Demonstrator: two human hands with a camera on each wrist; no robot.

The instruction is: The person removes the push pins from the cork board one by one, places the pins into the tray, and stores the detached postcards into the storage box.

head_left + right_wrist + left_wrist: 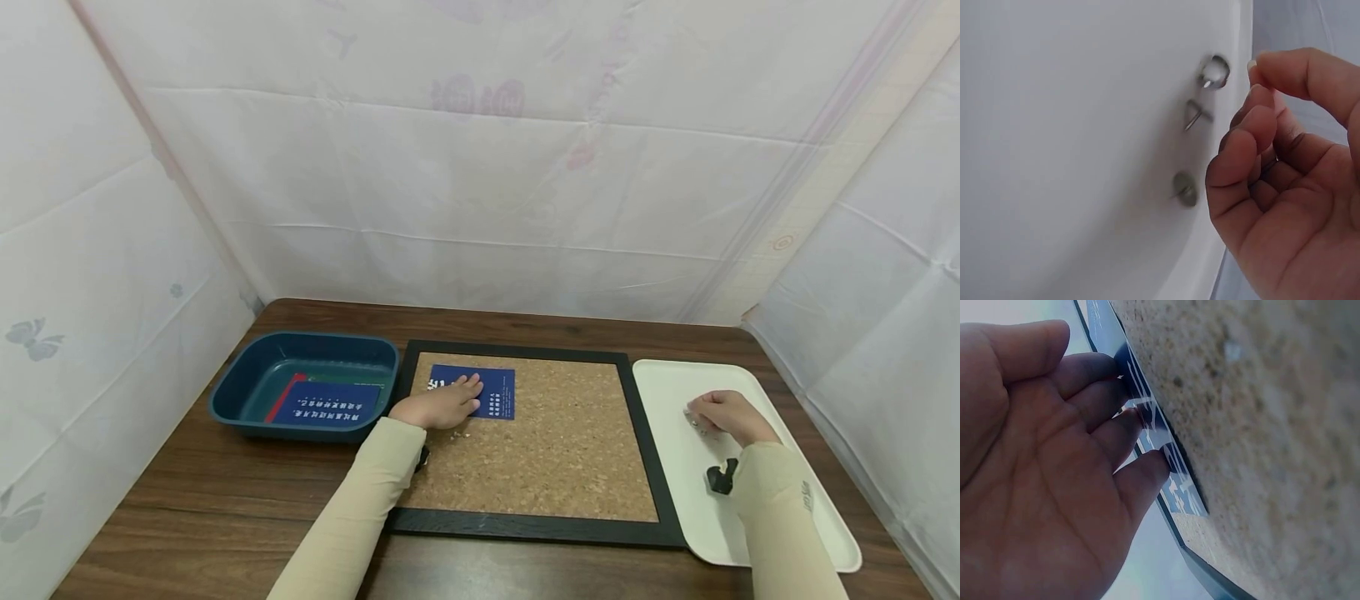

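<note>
On the cork board (570, 458) lies a blue card (501, 393) with white print. My left hand (442, 405) rests on it, palm down, with extended fingertips (1161, 464) touching the printed face and covering part of the text. Over the white tray (660, 383) at the right, my right hand (727, 414) has curled fingers, thumb tip close to the index fingertip. No object shows between those tips. Several metal thumbtacks (1185, 189) lie in the tray just beside the fingers; one has its pin pointing up.
A teal plastic basin (300, 337) stands left of the board, holding more blue cards (330, 404), one with a red part. Small pale bits (460, 434) lie on the cork below my left hand. The board's black frame (525, 527) sits close beside the tray.
</note>
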